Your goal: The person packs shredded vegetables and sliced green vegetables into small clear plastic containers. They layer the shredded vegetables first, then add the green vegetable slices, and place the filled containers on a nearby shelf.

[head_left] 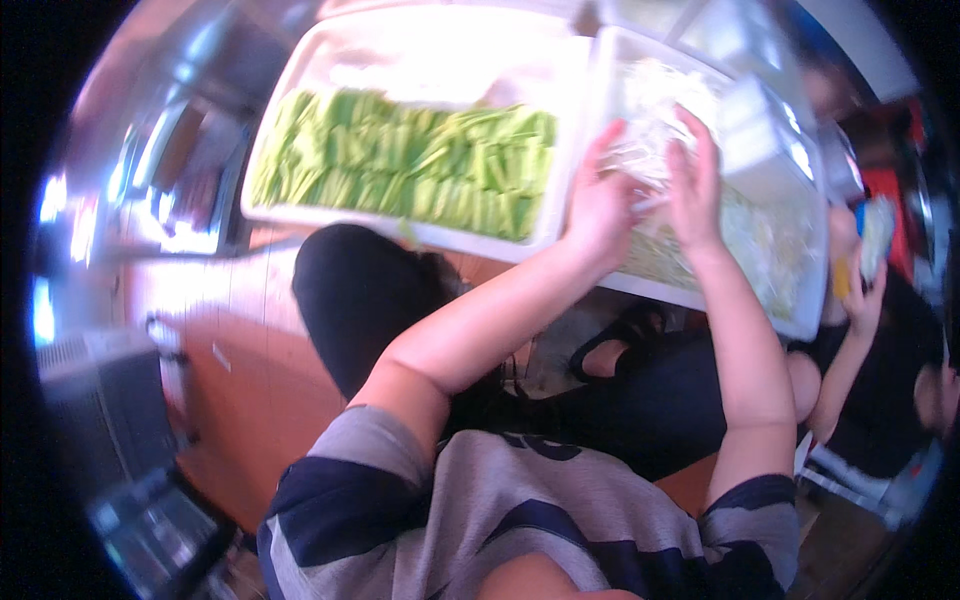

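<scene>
A bunch of thin white vegetable strands [649, 154] lies between my two hands, over the white plastic tub [819, 247]. My left hand [606, 210] cups it from the left, and its curled fingers meet the strands. On the other side my right hand [694, 176] presses against the bunch with fingers extended. More pale shreds [750, 247] fill the tub's bottom, partly hidden by my forearms. To the left stands a white tray [405, 227] with pale green cut stalks [405, 165] laid in tidy rows. Glare washes out the tray's far part.
A white box-like container [769, 127] stands at the tub's far right. Beside me at right sits a person whose hand [866, 296] holds a pale wrapped item [876, 236]. My knee [360, 292] is close below the tray. A grey appliance [112, 397] stands at left.
</scene>
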Tool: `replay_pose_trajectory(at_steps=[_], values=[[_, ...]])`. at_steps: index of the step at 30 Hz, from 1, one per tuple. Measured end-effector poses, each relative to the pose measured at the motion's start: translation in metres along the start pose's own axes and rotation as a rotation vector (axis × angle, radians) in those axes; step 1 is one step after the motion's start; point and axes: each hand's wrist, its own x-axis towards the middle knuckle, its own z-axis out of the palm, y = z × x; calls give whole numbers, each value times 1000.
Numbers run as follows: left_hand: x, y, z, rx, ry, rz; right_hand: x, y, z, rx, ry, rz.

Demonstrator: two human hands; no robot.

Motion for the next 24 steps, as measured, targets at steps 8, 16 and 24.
replay_pose_trajectory(at_steps=[8, 16, 24], values=[[-1, 3, -9, 84, -34, -257, 46, -54, -8, -294, -239, -292], [-29, -14, -10, -178, -308, -228, 36, -61, 194, -601, -1054, -1108], [-25, -15, -8, -336, -332, -258, 36, -60, 239, -669, -1292, -1177]])
